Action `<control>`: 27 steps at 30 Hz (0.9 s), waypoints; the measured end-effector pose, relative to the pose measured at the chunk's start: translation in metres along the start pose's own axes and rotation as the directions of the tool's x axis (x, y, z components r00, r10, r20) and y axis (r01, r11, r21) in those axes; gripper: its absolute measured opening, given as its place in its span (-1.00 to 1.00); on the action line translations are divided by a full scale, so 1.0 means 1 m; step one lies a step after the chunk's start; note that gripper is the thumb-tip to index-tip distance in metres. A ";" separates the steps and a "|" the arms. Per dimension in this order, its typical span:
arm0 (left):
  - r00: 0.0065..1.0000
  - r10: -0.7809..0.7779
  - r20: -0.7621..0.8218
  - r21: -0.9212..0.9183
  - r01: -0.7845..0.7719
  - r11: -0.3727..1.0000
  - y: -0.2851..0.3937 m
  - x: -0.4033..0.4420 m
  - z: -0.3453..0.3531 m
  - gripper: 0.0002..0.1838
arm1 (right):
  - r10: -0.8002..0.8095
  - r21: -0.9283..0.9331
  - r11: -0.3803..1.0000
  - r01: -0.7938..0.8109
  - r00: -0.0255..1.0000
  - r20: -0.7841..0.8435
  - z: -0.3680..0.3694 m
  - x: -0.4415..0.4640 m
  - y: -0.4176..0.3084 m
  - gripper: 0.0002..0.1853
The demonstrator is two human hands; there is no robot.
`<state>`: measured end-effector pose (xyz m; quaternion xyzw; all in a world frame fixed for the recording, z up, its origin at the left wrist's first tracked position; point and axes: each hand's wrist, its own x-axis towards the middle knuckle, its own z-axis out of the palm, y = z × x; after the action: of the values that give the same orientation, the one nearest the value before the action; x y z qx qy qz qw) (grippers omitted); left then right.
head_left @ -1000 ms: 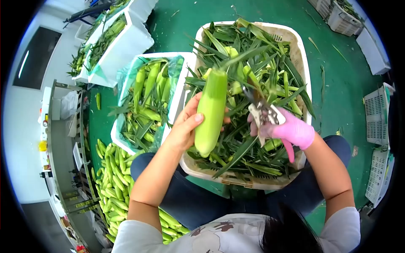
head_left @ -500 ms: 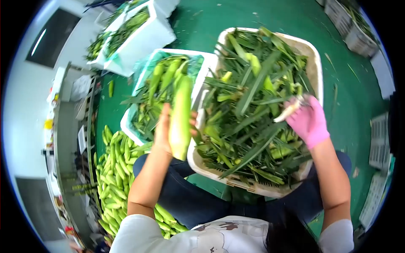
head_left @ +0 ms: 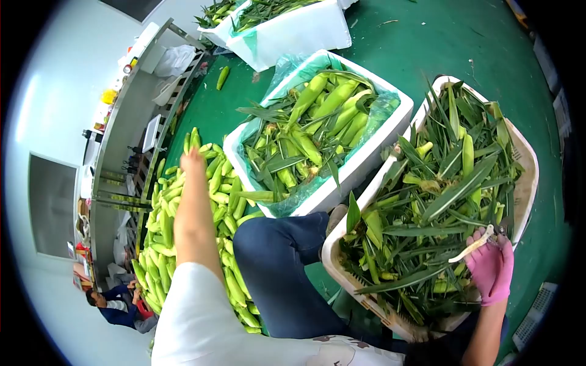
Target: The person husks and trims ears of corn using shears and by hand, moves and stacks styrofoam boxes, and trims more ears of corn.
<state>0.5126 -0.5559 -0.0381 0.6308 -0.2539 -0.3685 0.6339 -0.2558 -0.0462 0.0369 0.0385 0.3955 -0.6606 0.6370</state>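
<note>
My left hand (head_left: 191,161) reaches out over a heap of green corn ears (head_left: 165,219) on the floor. Its fingers are mostly hidden behind the wrist, and an ear of corn (head_left: 195,138) shows just past them; I cannot tell whether the hand holds it. In a pink glove, my right hand (head_left: 491,268) is closed on pruning shears (head_left: 471,245) with pale handles and dark metal at the top. That hand hovers at the right side of a white plastic crate (head_left: 530,165) full of cut leaves and husks (head_left: 421,232).
A white foam box (head_left: 372,161) lined with green film holds unpeeled corn. More foam boxes (head_left: 293,36) with corn and leaves stand at the back. Metal shelving (head_left: 116,152) runs along the left wall. A seated person (head_left: 119,305) is at the lower left.
My left hand has swung from beside the crate out to the corn heap; the ear it held is no longer clearly visible. The view has turned left. My right hand keeps the shears.
</note>
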 end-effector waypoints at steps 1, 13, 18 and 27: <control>0.986 0.006 0.166 0.028 -0.011 1.000 -0.019 -0.008 0.075 -0.58 | -0.014 -0.033 0.999 0.014 1.000 -0.020 0.000 0.005 -0.003 -0.37; 0.893 -0.154 0.423 0.906 -0.414 0.087 -0.116 -0.202 0.349 -0.27 | -0.145 -0.236 0.961 0.142 0.989 0.003 0.008 0.005 -0.020 -0.36; 0.652 -0.117 0.749 0.508 -0.453 0.733 -0.024 -0.270 0.304 -0.41 | -0.240 -0.610 0.764 0.208 0.970 0.029 0.045 -0.033 -0.016 -0.28; -0.220 -0.462 0.859 0.495 0.129 0.859 0.027 -0.562 0.214 -0.12 | -0.325 -0.883 0.276 0.380 0.901 0.286 0.032 -0.044 -0.015 -0.11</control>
<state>0.0116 -0.2466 0.0853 0.2458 -0.5167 -0.8191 0.0416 -0.2465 -0.0304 0.0905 -0.4295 0.6784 -0.4474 0.3939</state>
